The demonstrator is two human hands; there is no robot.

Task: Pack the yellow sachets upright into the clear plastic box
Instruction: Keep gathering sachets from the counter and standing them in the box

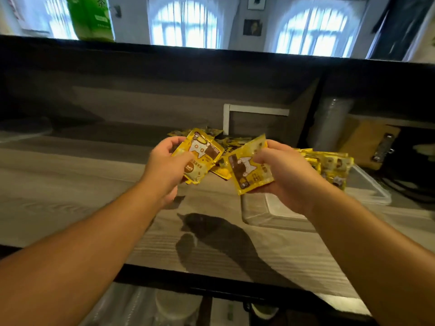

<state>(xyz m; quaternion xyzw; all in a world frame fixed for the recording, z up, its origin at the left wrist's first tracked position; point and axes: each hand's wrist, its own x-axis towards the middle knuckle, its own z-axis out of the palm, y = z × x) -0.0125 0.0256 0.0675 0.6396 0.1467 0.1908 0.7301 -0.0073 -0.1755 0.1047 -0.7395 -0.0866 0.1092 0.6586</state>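
Head view: the shelf (pixel 94 184) is the largest surface, a grey wood-grain board running left to right with a dark front edge nearest me. Its left half shows bare board, which gives my left arm free room. An upper deck overhangs the far side, so lifting height there is limited.

The box (pixel 270 208) sits on the right half of the shelf, below and partly behind my right hand. Its near rim and clear wall are visible, and its near section looks unfilled. A row of sachets (pixel 334 163) stands on edge at its far right end, so I judge the packing partly done.

The loose pile (pixel 226 142) lies on the shelf beyond my hands, just left of the box, within short reach.

My left hand (pixel 164 165) grips one sachet (pixel 200 156) by its left edge, face toward me. My right hand (pixel 282 170) pinches a second sachet (pixel 251 165) by its right side, tilted, above the near-left corner of the box. Holding by the edges keeps the printed faces readable for orienting. The two sachets are close together but apart.

The next insertion should clear the near rim and drop beside the standing row.
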